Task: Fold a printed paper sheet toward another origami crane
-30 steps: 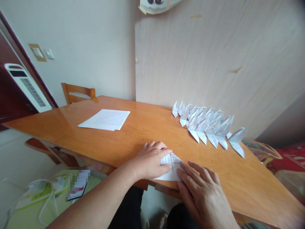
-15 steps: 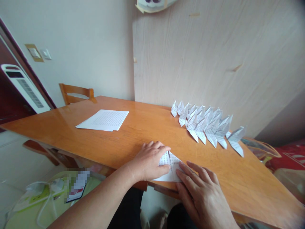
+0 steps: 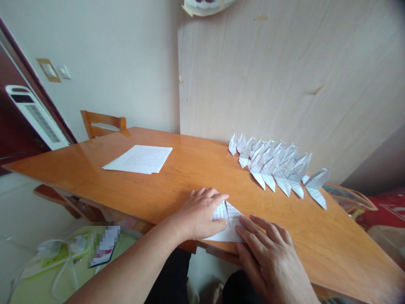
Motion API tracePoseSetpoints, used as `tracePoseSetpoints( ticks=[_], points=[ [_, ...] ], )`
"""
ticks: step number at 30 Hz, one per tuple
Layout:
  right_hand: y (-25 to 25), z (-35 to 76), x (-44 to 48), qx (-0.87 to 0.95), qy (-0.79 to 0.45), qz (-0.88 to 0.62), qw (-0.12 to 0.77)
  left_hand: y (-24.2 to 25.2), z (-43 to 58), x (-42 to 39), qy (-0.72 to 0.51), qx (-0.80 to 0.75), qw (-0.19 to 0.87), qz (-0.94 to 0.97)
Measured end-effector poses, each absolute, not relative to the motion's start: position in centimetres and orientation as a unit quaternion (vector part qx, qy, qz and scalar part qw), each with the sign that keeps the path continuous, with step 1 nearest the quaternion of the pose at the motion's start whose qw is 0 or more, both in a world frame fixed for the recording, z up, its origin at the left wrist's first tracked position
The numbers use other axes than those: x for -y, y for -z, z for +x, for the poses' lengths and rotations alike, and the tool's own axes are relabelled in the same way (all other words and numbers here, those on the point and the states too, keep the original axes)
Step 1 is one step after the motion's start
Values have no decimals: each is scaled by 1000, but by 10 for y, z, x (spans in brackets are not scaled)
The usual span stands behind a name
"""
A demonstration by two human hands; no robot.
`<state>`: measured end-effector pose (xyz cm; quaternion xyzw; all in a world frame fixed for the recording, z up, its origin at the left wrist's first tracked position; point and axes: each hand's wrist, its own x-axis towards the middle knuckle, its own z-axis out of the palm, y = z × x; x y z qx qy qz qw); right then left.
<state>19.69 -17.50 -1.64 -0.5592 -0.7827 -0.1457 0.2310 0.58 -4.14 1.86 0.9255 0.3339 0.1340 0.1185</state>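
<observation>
Left hand [image 3: 199, 213] first: you've got it lying palm-down on the folded paper [image 3: 228, 219], fingers loosely bent and pressing, not pinching anything. Your right hand [image 3: 268, 257] is flat too, fingers stretched out, with just the fingertips resting on the paper's near-right corner. So neither hand actually grips it, both only pin it down.

The piece sits right at the near edge of the table [image 3: 190, 173], and its bottom corner looks like it's just at the lip.

Handling-wise, I'd guess it's plain printed office paper: super light, floppy where it's a single layer, stiffer along the creases. That tabletop looks glossy, so it'll probably slide if you let the pressure off one side. If you lift it, I'd pinch it on a thick folded edge, not the thin pointed tip.

Elsewhere on the table: a row of folded paper birds [image 3: 275, 169] along the far-right side, and a stack of printed sheets [image 3: 139, 158] toward the far-left.
</observation>
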Motion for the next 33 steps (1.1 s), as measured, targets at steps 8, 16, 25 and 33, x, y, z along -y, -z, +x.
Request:
tracePoseSetpoints(
  ticks=[8,16,25,33],
  points=[
    [18,200,177,786,149,-562,211,-18,4,42,-145,-321,119,928],
    [18,198,176,783,146,-564,218,-21,4,43,-146,-314,117,931],
    [18,199,177,784,141,-565,215,-21,4,43,-143,-314,117,931],
    [15,197,176,781,130,-564,234,-21,5,43,-141,-315,124,930]
  ],
)
